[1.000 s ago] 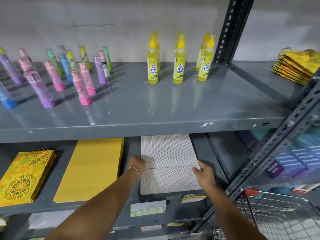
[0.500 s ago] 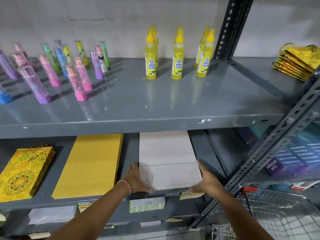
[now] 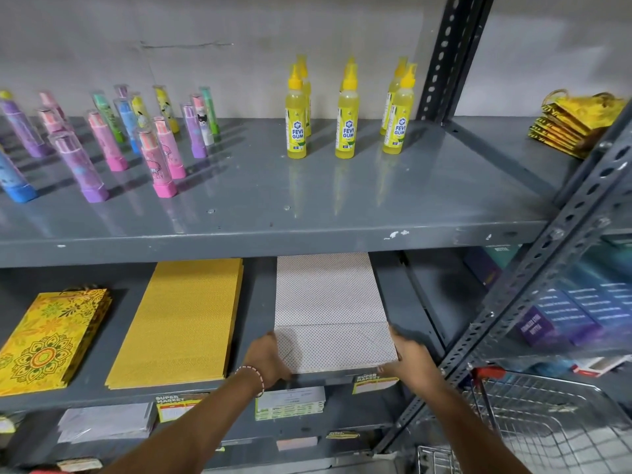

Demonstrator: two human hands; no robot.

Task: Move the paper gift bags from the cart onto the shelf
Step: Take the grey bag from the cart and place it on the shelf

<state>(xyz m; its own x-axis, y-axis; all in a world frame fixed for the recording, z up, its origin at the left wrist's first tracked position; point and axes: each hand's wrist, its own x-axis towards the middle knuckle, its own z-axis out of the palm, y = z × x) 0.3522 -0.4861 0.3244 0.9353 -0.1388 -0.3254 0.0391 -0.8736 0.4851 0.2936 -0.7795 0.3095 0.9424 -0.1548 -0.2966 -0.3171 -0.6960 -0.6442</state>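
Note:
A flat stack of white dotted paper gift bags (image 3: 328, 302) lies on the grey lower shelf (image 3: 260, 302), its near edge at the shelf's front lip. My left hand (image 3: 268, 359) grips the stack's near left corner. Pressed against the near right corner is my right hand (image 3: 408, 355). To the left lie a plain yellow stack of bags (image 3: 181, 319) and a yellow floral stack (image 3: 48, 336). The wire cart (image 3: 547, 425) stands at the lower right, and no bags show in its visible part.
The upper shelf (image 3: 342, 203) carries upright coloured glue sticks (image 3: 102, 148) on the left and yellow gum bottles (image 3: 345, 121) in the middle. More yellow bags (image 3: 574, 128) lie on the neighbouring shelf, beyond slotted posts (image 3: 448, 56). Price labels (image 3: 290, 403) hang on the lower shelf's front edge.
Both hands have slid back from the stack's sides to its near corners. The dotted stack now sits squarer and a little nearer the front lip.

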